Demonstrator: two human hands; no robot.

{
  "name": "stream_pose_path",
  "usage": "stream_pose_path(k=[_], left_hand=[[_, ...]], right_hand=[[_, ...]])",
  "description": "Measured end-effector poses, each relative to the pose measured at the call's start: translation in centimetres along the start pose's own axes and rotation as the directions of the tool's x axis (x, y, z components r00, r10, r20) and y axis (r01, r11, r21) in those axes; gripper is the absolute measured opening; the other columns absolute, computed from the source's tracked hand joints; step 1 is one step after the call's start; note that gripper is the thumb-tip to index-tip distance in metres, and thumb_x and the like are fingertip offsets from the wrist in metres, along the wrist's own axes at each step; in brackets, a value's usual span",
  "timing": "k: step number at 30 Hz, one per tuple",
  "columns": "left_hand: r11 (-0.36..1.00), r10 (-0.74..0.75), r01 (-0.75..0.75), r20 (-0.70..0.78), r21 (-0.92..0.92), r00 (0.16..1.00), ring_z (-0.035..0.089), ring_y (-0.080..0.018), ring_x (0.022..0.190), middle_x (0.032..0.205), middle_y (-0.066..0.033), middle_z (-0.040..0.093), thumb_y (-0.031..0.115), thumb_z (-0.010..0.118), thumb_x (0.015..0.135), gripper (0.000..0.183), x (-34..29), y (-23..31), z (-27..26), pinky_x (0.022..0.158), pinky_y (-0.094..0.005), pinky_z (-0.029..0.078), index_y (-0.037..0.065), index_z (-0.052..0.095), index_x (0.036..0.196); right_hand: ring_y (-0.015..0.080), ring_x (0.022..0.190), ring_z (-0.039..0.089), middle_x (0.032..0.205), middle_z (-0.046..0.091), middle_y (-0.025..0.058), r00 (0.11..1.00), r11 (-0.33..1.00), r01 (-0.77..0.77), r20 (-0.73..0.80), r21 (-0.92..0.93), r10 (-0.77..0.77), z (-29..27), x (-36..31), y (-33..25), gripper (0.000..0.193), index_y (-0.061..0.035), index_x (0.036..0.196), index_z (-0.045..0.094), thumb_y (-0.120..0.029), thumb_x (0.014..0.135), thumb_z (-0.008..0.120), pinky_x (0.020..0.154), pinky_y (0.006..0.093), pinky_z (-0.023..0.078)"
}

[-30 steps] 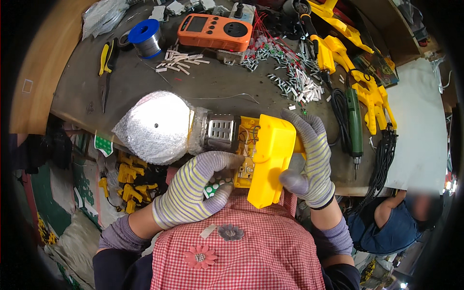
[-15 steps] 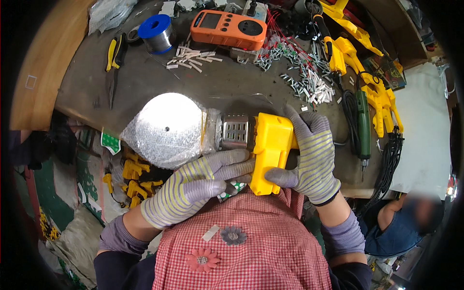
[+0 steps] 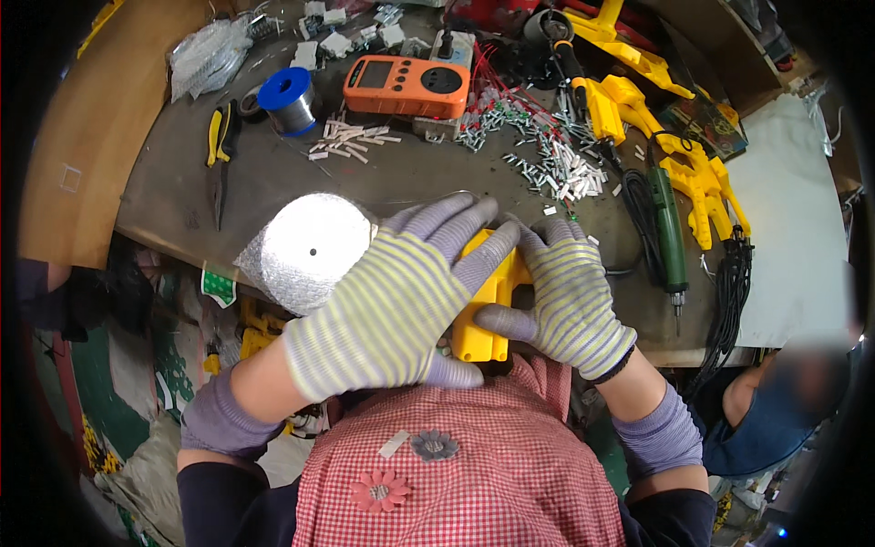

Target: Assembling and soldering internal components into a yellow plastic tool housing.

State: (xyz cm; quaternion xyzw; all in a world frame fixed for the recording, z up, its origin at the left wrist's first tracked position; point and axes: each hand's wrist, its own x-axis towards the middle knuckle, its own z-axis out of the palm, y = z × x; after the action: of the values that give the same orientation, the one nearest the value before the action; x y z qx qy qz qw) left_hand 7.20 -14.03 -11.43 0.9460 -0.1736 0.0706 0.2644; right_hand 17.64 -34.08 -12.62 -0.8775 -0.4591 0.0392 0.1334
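Observation:
A yellow plastic tool housing (image 3: pixel 483 330) sits in front of my apron at the bench edge. My right hand (image 3: pixel 572 305), in a striped grey and yellow-green glove, grips its right side, thumb across the front. My left hand (image 3: pixel 392 305), gloved alike, lies over the housing's left part with fingers stretched toward its far end and thumb apart, near the lower edge. To the left, a round silver disc (image 3: pixel 314 251) in bubble wrap extends from the tool. The perforated metal sleeve between disc and housing is hidden under my left hand.
Pliers (image 3: pixel 220 159), a solder spool (image 3: pixel 290 100) and an orange meter (image 3: pixel 406 87) lie at the back. Small white-ended parts (image 3: pixel 561 169) are heaped beyond my right hand. A green corded power tool (image 3: pixel 667 228) and yellow housings (image 3: pixel 697 187) lie right. A person (image 3: pixel 775 415) is at the right.
My left hand has moved up and right from below the metal sleeve, now covering the sleeve and part of the housing. My right hand keeps its grip. The view has shifted slightly.

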Motion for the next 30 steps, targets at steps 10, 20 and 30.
stream_pose_path(k=[10, 20, 30], left_hand=[[0.992, -0.002, -0.015, 0.138, 0.123, 0.990, 0.051, -0.0451, 0.119, 0.132, -0.0261, 0.049, 0.058, 0.086, 0.052, 0.120, 0.8, -0.5, 1.1, 0.106, -0.0497, 0.040, -0.001, 0.040, 0.146], [0.993, 0.027, -0.006, 0.171, -0.120, 0.985, 0.036, -0.0455, 0.139, 0.146, -0.0287, 0.040, 0.064, 0.084, 0.057, 0.125, 2.7, 1.5, -1.0, 0.115, -0.0501, 0.030, 0.000, 0.035, 0.152], [0.990, 0.129, -0.115, -0.196, 0.081, 0.972, 0.030, -0.0479, 0.143, 0.158, -0.0275, 0.025, 0.042, 0.078, 0.070, 0.098, 6.8, 0.4, 3.1, 0.117, -0.0535, 0.028, 0.006, 0.037, 0.151]], right_hand=[[0.0393, 0.087, 0.067, 0.090, 0.069, 0.0203, 0.946, 0.921, -0.256, 0.273, 0.294, 0.176, -1.3, 2.7, 5.6, 0.039, -0.0034, 0.103, 0.069, -0.038, 0.099, 0.053, 0.078, 0.0466, 0.053], [0.0348, 0.070, 0.069, 0.074, 0.070, 0.0157, 0.967, 0.976, -0.215, -0.134, 0.014, 0.215, 1.9, 1.8, 3.9, 0.039, -0.0071, 0.084, 0.069, -0.038, 0.099, 0.050, 0.064, 0.0474, 0.055], [0.0338, 0.083, 0.072, 0.089, 0.073, 0.0169, 0.971, 0.981, -0.141, 0.209, 0.131, 0.112, 0.0, 2.6, 4.3, 0.032, -0.0066, 0.089, 0.076, -0.034, 0.091, 0.059, 0.072, 0.0454, 0.057]])
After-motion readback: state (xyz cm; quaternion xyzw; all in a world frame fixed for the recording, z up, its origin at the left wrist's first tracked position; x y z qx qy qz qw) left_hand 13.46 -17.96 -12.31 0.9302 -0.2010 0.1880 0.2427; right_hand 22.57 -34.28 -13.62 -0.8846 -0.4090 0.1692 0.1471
